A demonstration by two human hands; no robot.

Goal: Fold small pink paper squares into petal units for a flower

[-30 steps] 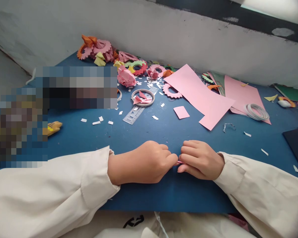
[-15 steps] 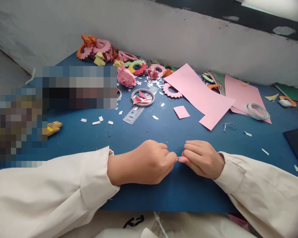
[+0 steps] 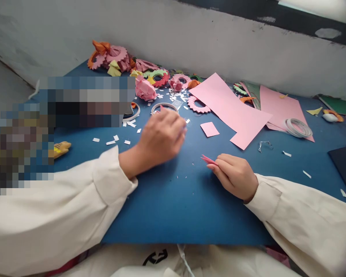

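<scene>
Closest to you, over the blue tabletop (image 3: 161,219), your right hand (image 3: 235,175) is gripping a small, narrow folded piece of pink paper (image 3: 209,160) between thumb and fingers, its layered tip pointing away from the palm, toward your left. To handle it well, you are best keeping that pinch firm but light, pressing near the folded end so the layers are staying aligned and the points are not getting crushed.

A little farther out, your left hand (image 3: 163,134) is hovering with its fingers curled; it is blurring and its fingertips are hiding, so you cannot tell whether it is holding anything. It is partly covering a pale ring-shaped roll of tape (image 3: 168,104), so any contact there is wanting a gentle touch.

To the right of that hand, a loose square of pink paper (image 3: 209,129) is lying flat, with a large L-shaped sheet of pink paper (image 3: 230,111) spreading just beyond it. Farther back, a toothed ring of folded pink paper (image 3: 193,104) is resting beside the large sheet, and a heap of coloured paper pieces (image 3: 118,55) is sitting near the wall.
</scene>
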